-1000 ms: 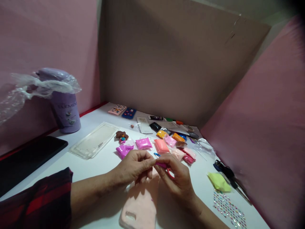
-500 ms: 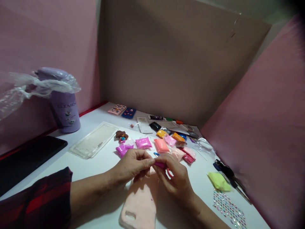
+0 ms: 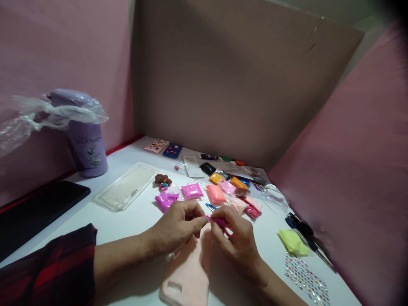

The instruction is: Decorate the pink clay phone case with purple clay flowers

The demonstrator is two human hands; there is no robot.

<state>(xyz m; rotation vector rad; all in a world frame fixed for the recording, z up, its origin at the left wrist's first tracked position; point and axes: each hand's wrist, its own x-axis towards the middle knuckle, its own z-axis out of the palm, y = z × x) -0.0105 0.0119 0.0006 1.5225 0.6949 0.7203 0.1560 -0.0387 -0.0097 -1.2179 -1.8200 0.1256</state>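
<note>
My left hand (image 3: 180,225) pinches a small bit of magenta clay (image 3: 208,219) between thumb and forefinger. Close beside it, my right hand (image 3: 237,238) is closed around a larger magenta lump of the same clay (image 3: 220,222), mostly hidden by the fingers. Below both hands lies a phone case (image 3: 188,272) coated in pale pink clay, its camera cutout toward me. Behind the fingers, a blue tip (image 3: 210,207) and a red loop (image 3: 228,231) show in part; I cannot tell what they belong to.
Several clay packets (image 3: 216,194) lie past my hands, near a brown clay lump (image 3: 163,180). On the left are a clear case (image 3: 126,187), a black phone (image 3: 44,212) and a purple tumbler (image 3: 87,148). To the right sit scissors (image 3: 310,236), a yellow packet (image 3: 292,242) and a gem sheet (image 3: 306,276).
My hands have drawn slightly apart, the right one shifting a little rightward. A small magenta bit now shows between them, and more of the blue tip is visible.
</note>
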